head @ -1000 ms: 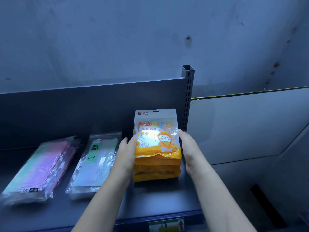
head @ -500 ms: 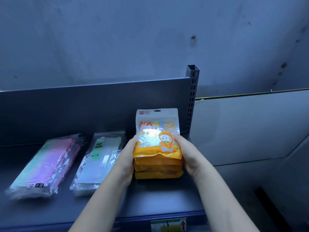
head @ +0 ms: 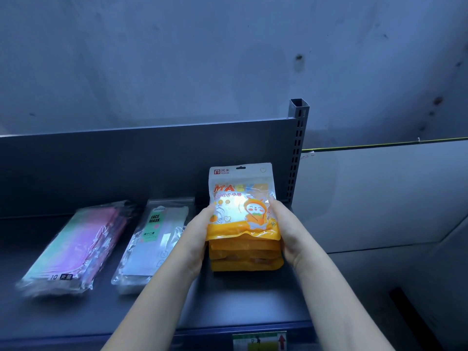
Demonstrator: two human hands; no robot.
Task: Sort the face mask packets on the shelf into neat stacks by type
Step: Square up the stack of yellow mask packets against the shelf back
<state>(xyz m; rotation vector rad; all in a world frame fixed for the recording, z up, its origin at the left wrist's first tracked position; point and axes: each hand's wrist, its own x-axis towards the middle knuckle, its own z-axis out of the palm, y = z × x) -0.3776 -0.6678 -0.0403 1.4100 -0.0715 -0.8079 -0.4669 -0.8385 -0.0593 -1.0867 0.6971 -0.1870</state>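
1. the left hand (head: 196, 239) presses flat against the left side of the stack of orange plastic mask packets (head: 245, 245), fingers straight and pointing toward the back of the shelf.
2. the right hand (head: 286, 230) presses the stack's right side in the same way, so the stack is squeezed between both palms.
3. the orange stack sits on the dark grey metal shelf (head: 253, 307) near its right end; its top packet shows a cartoon figure and the word "mask", its white header reaching toward the back panel.
4. just left of the left hand lies a clear packet with a green "face mask" label (head: 152, 241), flat on the shelf.
5. further left, apart from it, lies a clear pack of pink and green masks (head: 73, 249) marked "10".
6. a grey slotted upright post (head: 296, 148) stands behind the stack at the shelf's right end.
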